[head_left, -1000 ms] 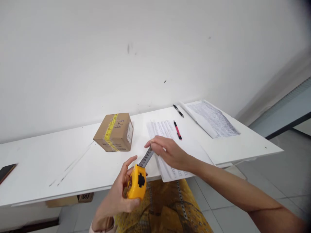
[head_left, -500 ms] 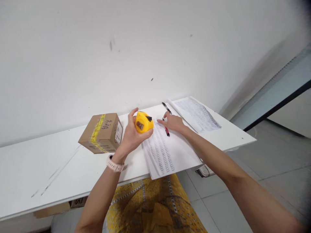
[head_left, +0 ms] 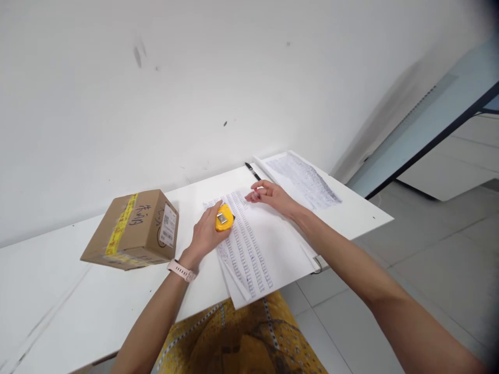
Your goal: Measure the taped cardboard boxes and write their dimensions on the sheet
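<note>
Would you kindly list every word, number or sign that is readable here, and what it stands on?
Nothing reads clearly enough to quote.
Cardboard box: black handwritten characters, too unclear.
White label on its side: print too small.
Yellow packing tape: markings blurred.
Nearer paper: rows of writing, too small.
Farther paper: dense writing, too small.
Yellow tape measure: no legible text.

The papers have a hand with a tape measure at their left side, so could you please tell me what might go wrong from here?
The papers overhang the front edge of the table, so a brush from the body could drag or crease them. The left hand holds the tape measure there and might hide rows. The pink wristband is close to the cardboard box, so that arm could nudge it.
</note>
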Motion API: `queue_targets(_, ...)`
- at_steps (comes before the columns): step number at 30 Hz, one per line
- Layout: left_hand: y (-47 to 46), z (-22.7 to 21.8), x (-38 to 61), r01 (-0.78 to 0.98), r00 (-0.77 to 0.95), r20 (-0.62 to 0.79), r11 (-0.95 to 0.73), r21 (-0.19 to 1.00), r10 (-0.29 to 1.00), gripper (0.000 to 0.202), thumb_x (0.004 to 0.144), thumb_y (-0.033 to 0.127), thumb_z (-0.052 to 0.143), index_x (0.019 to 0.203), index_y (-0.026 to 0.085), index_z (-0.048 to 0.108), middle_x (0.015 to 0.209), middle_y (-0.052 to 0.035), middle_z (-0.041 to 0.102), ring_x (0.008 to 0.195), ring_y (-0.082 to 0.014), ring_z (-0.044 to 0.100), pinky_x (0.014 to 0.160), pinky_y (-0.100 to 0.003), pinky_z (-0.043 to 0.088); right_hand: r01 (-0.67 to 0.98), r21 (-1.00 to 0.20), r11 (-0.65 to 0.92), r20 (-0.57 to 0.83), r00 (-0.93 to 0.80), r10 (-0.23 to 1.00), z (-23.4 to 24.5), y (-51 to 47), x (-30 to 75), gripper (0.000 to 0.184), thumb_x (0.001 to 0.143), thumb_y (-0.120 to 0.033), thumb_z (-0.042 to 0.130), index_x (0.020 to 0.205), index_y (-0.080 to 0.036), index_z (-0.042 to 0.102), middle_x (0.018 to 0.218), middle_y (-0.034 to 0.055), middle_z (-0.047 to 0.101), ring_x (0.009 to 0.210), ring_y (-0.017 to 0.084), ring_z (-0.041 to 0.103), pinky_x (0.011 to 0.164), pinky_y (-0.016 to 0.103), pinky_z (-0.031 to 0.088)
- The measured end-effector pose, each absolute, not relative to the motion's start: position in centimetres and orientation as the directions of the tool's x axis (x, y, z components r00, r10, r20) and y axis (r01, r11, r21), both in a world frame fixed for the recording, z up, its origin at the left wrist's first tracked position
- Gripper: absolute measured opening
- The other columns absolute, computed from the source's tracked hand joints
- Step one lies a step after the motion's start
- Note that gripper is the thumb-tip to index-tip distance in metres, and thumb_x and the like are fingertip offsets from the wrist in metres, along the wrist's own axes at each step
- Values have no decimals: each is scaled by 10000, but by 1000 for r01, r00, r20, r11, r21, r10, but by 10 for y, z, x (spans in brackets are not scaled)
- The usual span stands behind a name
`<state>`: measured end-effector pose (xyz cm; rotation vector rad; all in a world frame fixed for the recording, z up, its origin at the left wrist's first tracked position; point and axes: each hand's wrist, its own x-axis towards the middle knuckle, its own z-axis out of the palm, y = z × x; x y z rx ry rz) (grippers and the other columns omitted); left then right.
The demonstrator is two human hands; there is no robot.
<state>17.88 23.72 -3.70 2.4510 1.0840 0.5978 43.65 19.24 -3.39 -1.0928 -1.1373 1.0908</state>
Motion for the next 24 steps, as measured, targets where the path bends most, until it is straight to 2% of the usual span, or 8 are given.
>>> queue_targets(4,245,-53,171,480,603,281,-620,620,747,803,784,269,709,1484,248,316,1424,-108,501,1310,-285,501,1066,-438,431,59,-991,122,132,203,970,-46,196,417,361,857,-576,591,809,-231,495,532,-49,563,541,129,506,645,311,424)
queue_targets(7,248,-57,167,460,638,260,-629,626,725,822,776,252,721,1485,267,305,1446,-108,477,1354,-306,443,1114,-487,379,71,-989,127,139,187,972,-53,199,411,409,918,-610,455,878,-217,563,606,-22,566,602,142,500,657,312,409)
queue_targets(9,249,-57,165,466,655,232,-626,625,719,833,771,245,729,1485,282,302,1457,-101,466,1368,-311,420,1131,-508,350,73,-991,110,122,186,975,-56,200,411,410,906,-600,476,918,-208,598,744,17,620,709,160,545,710,323,425)
queue_targets(11,250,-56,163,457,679,195,-616,642,708,871,756,239,747,1493,297,286,1486,-95,433,1391,-313,390,1148,-515,324,131,-989,70,97,214,972,-59,199,411,341,862,-545,570,830,-207,598,795,24,618,758,167,546,733,323,420)
queue_targets(13,253,-56,161,442,709,157,-607,660,688,944,727,238,777,1509,317,255,1532,-92,376,1427,-321,338,1166,-521,295,205,-978,33,83,243,966,-61,199,411,283,824,-476,634,752,-211,567,756,2,584,728,159,515,700,311,398)
queue_targets(17,256,-58,157,444,735,116,-603,662,668,1078,679,262,832,1539,339,187,1608,-93,257,1489,-337,220,1201,-533,223,230,-973,19,88,290,953,-62,198,409,223,805,-413,656,792,-227,534,711,-27,563,655,146,476,630,295,360)
queue_targets(21,257,-59,155,438,746,120,-619,652,655,1087,694,284,834,1549,346,166,1626,-93,231,1507,-322,185,1212,-528,197,279,-960,-16,91,368,925,-63,197,409,294,768,-363,677,652,-229,443,577,-52,455,589,135,410,589,289,317)
queue_targets(24,257,-59,156,440,743,116,-612,657,659,1086,692,285,837,1547,354,171,1625,-94,232,1507,-317,190,1210,-532,202,326,-945,-12,118,375,919,-63,197,408,316,758,-307,653,610,-232,385,554,-64,364,571,125,332,567,284,272)
